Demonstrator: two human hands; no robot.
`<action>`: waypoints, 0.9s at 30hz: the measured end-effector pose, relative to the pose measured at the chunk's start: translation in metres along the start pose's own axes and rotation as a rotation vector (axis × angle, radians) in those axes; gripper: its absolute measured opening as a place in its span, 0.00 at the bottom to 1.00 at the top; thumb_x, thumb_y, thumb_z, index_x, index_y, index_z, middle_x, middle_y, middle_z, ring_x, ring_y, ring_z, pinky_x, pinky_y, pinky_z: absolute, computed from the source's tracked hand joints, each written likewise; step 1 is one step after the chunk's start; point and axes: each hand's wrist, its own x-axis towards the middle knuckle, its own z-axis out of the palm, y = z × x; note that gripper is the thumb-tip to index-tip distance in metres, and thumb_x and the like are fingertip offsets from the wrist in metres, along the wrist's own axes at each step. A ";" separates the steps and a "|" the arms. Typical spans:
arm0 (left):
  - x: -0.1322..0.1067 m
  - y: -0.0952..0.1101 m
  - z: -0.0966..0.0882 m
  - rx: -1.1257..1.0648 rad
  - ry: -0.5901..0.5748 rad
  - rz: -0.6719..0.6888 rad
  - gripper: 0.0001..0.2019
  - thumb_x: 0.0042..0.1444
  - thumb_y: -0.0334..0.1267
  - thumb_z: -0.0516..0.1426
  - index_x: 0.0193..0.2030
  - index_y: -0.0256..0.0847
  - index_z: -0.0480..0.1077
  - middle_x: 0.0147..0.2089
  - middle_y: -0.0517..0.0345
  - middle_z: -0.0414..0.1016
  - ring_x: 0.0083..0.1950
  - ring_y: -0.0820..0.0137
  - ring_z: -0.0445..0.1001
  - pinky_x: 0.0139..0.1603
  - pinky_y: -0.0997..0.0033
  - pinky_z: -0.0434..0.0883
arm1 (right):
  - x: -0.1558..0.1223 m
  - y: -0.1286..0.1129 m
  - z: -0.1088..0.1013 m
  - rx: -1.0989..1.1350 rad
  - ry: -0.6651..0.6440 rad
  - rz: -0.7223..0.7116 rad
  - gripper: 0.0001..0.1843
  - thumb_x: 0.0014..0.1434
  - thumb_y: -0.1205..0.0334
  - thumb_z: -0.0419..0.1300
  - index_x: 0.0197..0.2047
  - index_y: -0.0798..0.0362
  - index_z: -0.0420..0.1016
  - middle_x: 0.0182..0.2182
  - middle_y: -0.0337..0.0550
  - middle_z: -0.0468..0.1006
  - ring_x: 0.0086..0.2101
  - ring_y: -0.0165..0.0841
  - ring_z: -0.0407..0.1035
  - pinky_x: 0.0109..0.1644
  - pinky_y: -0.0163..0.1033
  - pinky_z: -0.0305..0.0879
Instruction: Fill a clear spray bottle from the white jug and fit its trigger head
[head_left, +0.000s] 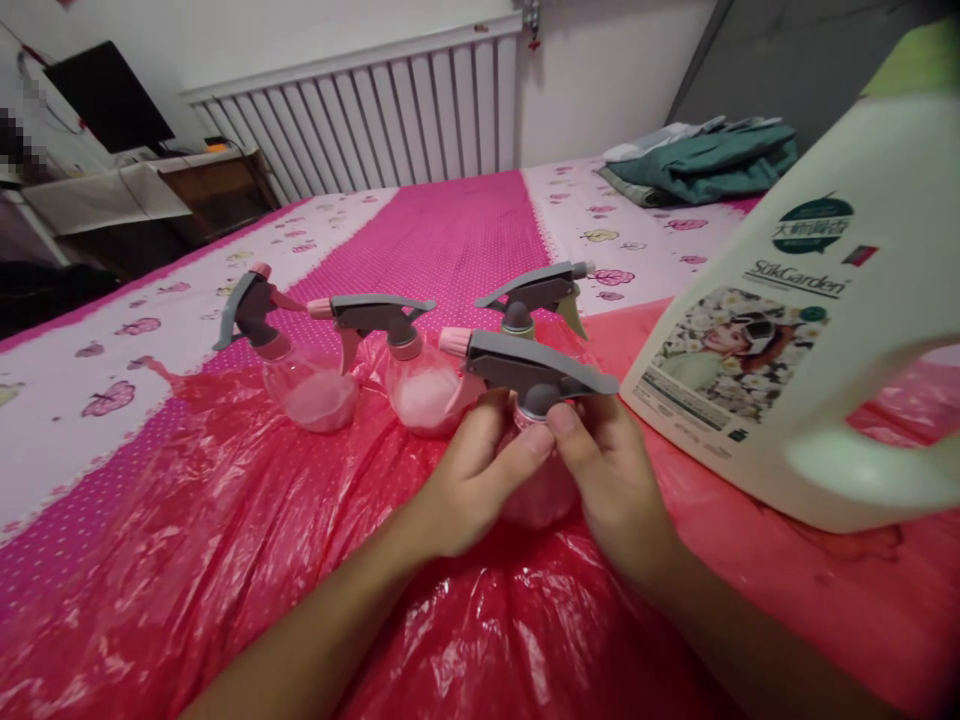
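Both of my hands are closed around the neck of a pink spray bottle (541,490) with a grey trigger head and a pink nozzle. My left hand (472,480) grips it from the left, and my right hand (619,480) from the right, thumbs meeting below the head. Just left stands another pink spray bottle (424,390) with whitish contents. Farther left, a third pink spray bottle (311,392) leans a little. Behind the held one is a spray bottle with a green trigger (517,320), its lower part mostly hidden.
Red plastic sheeting (225,520) lies wrinkled over a pink patterned bed (457,230). A large pale green detergent jug (750,450) stands close on the right. Folded clothes (705,160) rest at the back right. Beyond are a radiator (375,120) and a monitor (109,95).
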 end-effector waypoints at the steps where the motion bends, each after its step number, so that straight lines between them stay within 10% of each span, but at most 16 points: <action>1: 0.000 0.000 0.000 0.012 -0.003 0.008 0.22 0.71 0.59 0.56 0.60 0.45 0.69 0.60 0.52 0.79 0.64 0.57 0.75 0.69 0.54 0.72 | 0.000 0.000 0.000 -0.003 -0.002 -0.005 0.08 0.72 0.49 0.62 0.49 0.39 0.80 0.42 0.37 0.74 0.44 0.27 0.78 0.49 0.34 0.78; 27: -0.003 -0.003 -0.004 0.005 -0.068 0.061 0.17 0.73 0.47 0.57 0.64 0.46 0.67 0.67 0.51 0.74 0.69 0.54 0.69 0.74 0.52 0.64 | -0.003 -0.003 -0.005 -0.090 -0.030 -0.056 0.10 0.75 0.52 0.56 0.51 0.39 0.79 0.45 0.38 0.77 0.47 0.35 0.72 0.56 0.44 0.70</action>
